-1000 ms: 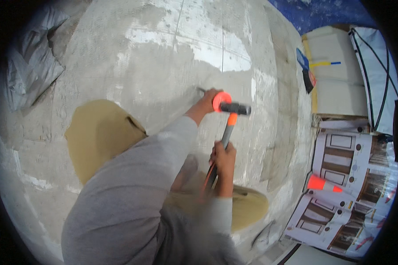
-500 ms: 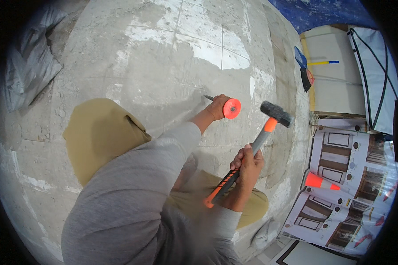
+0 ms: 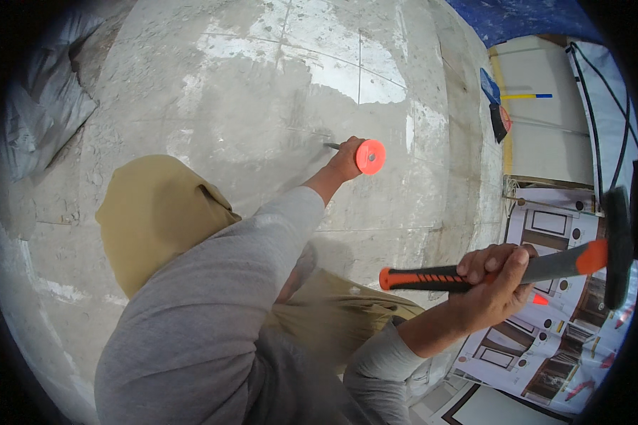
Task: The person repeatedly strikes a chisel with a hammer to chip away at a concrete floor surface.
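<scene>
My left hand [image 3: 346,159] is closed around a chisel whose round orange hand guard [image 3: 371,156] faces up. The chisel's dark tip [image 3: 331,146] pokes out to the left, low over the grey floor [image 3: 255,134]; whether it touches cannot be made out. On the right, my right hand [image 3: 495,282] grips a sledgehammer by its black and orange handle [image 3: 425,279]. Its dark steel head [image 3: 619,248] is swung out to the far right, well away from the chisel. White patches with grid lines [image 3: 333,60] show on the floor ahead of the chisel.
A grey sack [image 3: 46,113] slumps at the far left. On the right are a brush [image 3: 500,122], a blue dustpan [image 3: 489,86], printed sheets [image 3: 507,340] and an orange cone [image 3: 539,299], mostly hidden by my right hand. A blue tarp [image 3: 524,20] lies at the top right.
My right hand has swung the sledgehammer away to the right, its head now at the far right edge. The left hand with the chisel stays nearly in place, slightly higher in view.
</scene>
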A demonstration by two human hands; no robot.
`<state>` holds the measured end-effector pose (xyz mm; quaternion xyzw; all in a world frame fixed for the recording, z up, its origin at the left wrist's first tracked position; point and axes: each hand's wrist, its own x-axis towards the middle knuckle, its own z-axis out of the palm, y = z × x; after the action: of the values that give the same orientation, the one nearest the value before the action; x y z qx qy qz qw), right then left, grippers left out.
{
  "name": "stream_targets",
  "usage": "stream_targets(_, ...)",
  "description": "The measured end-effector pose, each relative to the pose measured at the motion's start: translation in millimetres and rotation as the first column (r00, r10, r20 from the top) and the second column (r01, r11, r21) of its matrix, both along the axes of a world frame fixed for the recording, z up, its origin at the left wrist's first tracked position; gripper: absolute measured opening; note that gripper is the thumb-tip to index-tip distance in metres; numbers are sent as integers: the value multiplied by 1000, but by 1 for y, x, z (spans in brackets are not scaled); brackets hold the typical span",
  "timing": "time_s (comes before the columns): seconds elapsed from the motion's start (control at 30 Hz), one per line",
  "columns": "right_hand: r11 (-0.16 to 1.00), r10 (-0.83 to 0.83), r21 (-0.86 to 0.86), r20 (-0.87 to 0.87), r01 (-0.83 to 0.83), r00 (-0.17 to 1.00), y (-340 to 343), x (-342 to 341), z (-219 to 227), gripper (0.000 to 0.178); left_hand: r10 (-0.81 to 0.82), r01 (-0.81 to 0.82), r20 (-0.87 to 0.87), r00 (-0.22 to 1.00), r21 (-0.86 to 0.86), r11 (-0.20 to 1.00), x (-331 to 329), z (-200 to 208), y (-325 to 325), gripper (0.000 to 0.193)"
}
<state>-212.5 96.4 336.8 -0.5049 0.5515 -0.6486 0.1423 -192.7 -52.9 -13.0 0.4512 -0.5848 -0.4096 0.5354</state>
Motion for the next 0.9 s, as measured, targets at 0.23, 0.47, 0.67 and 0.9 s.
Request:
stream_targets(0.23, 736, 11, 674, 82, -64, 997, 20, -32, -168, 10, -138, 127, 64, 988, 152, 980, 8, 25, -5, 42)
stream_targets(0.47, 614, -114, 768, 313, -181, 943, 38, -30, -169, 18, -128, 142, 278, 952, -29, 990, -2, 3, -8, 25)
stream_targets(0.67, 737, -138, 663, 339, -133, 931, 53, -34, -141, 16, -53, 122, 319, 946, -201, 972, -15, -13, 1, 18)
stream_targets(0.9, 824, -42, 548, 317, -147, 947, 51, -21, -102, 14, -75, 147, 409, 910, -149, 978, -13, -16, -11, 18)
